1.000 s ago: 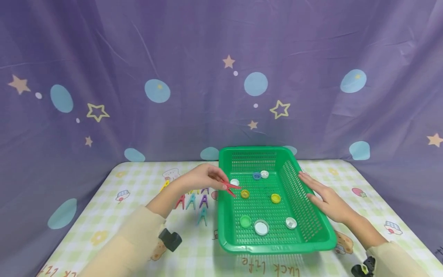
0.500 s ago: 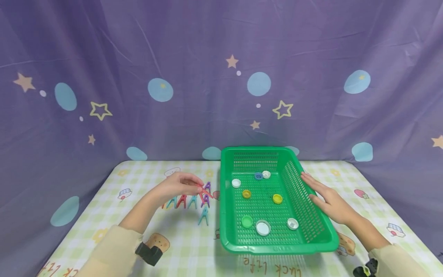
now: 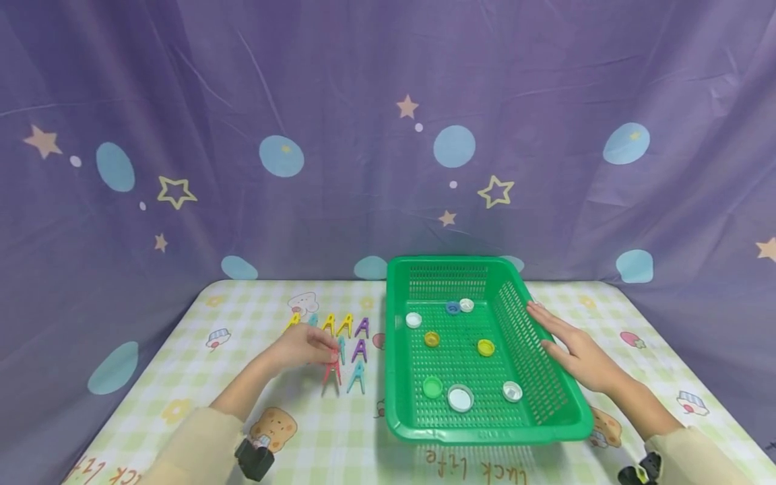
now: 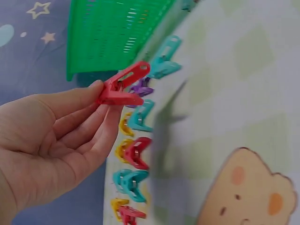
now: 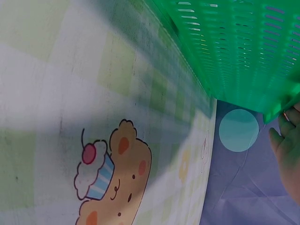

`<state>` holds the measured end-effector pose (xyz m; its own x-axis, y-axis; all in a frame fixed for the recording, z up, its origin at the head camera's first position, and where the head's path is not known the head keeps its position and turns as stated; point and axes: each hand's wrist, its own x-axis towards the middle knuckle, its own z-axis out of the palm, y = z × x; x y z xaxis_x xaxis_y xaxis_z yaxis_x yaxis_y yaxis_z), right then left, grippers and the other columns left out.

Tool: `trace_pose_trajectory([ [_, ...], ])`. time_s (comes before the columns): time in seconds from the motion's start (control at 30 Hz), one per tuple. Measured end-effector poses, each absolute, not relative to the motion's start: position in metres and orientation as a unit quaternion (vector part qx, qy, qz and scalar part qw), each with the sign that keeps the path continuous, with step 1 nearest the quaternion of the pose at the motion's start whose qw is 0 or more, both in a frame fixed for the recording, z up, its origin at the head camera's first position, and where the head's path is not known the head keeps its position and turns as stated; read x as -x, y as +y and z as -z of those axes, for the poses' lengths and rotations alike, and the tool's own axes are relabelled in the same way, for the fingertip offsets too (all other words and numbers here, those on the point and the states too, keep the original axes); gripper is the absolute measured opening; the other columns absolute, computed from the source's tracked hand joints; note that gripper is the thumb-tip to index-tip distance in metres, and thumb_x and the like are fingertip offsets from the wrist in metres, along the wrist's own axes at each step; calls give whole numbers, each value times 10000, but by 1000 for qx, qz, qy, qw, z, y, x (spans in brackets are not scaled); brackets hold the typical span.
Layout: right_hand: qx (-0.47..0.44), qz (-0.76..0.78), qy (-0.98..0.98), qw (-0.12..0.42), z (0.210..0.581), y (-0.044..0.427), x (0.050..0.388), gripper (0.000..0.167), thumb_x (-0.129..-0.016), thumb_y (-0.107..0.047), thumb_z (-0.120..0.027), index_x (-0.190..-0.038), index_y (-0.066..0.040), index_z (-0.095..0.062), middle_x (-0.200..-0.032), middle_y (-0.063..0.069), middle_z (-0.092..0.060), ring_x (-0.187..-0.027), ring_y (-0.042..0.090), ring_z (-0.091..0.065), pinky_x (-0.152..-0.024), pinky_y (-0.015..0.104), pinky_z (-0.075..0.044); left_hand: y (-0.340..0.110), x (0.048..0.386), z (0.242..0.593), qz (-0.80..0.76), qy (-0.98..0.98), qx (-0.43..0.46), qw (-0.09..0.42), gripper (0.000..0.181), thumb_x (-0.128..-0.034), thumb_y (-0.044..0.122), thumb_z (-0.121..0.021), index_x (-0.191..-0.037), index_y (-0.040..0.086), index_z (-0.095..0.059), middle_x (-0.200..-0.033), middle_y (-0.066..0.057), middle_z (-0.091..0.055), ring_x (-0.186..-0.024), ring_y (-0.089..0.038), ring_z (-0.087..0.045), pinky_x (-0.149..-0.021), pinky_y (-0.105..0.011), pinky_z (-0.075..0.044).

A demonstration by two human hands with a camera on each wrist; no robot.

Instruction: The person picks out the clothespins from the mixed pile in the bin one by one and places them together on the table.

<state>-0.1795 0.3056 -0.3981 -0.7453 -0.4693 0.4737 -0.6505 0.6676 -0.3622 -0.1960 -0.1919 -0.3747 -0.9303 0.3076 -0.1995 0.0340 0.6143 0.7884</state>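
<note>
My left hand (image 3: pixel 300 347) pinches a red clothespin (image 3: pixel 331 372) between thumb and fingers. In the left wrist view that red clothespin (image 4: pixel 123 88) is held by one end, apart from the tabletop, with its shadow on the cloth. Close to it on the table are a teal clothespin (image 3: pixel 357 377) and a purple clothespin (image 3: pixel 360 350). Further clothespins, yellow, teal and red, stand in rows, partly hidden by the hand. My right hand (image 3: pixel 572 350) rests with straight fingers against the right rim of a green basket (image 3: pixel 485 434).
Several loose bottle caps lie spread over the basket floor, among them a yellow cap (image 3: pixel 486 347), a green cap (image 3: pixel 432 387) and a large white cap (image 3: pixel 460 399). A checked cloth (image 3: pixel 200 377) covers the table. Behind it hangs a purple curtain (image 3: pixel 339 222).
My left hand moved left from over the basket's left rim, carrying the red clothespin, then came down towards the front of the clothespin rows. The right hand stayed at the basket rim.
</note>
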Motion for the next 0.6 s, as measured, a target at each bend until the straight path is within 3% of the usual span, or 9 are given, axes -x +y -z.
trace_pose_trajectory([
  [0.17, -312, -266, -896, 172, 397, 306, 179, 542, -933, -37, -521, -1455, -9, -380, -1503, 245, -383, -1434, -121, -137, -1087, -38, -114, -189, 193, 386, -390, 907, -85, 133, 214, -818, 177, -750, -996, 60, -743, -1012, -109, -740, -753, -121, -683, -751, -289, -570],
  [0.3, -311, -261, -898, 170, 395, 308, 179, 542, -937, -40, -516, -1459, -11, -374, -1509, 238, -378, -1445, -96, -151, -1079, -45, -119, -184, 191, 391, -368, 920, -71, 114, 176, -802, 155, -763, -965, 87, -759, -973, -59, -744, -822, -129, -662, -770, -303, -549],
  [0.47, -312, -258, -898, 172, 396, 310, 181, 544, -935, -38, -516, -1459, -11, -373, -1513, 230, -376, -1440, -107, -151, -1075, -47, -120, -177, 189, 392, -340, 933, -74, 87, 183, -790, 111, -758, -971, 84, -755, -956, -55, -747, -875, -165, -672, -824, -375, -563],
  [0.6, -312, -257, -898, 173, 396, 311, 183, 545, -935, -38, -517, -1461, -15, -373, -1513, 232, -376, -1441, -99, -164, -1073, -48, -120, -174, 185, 386, -334, 937, -69, 76, 191, -798, 70, -737, -987, 38, -740, -936, -70, -746, -815, -149, -678, -770, -339, -575],
])
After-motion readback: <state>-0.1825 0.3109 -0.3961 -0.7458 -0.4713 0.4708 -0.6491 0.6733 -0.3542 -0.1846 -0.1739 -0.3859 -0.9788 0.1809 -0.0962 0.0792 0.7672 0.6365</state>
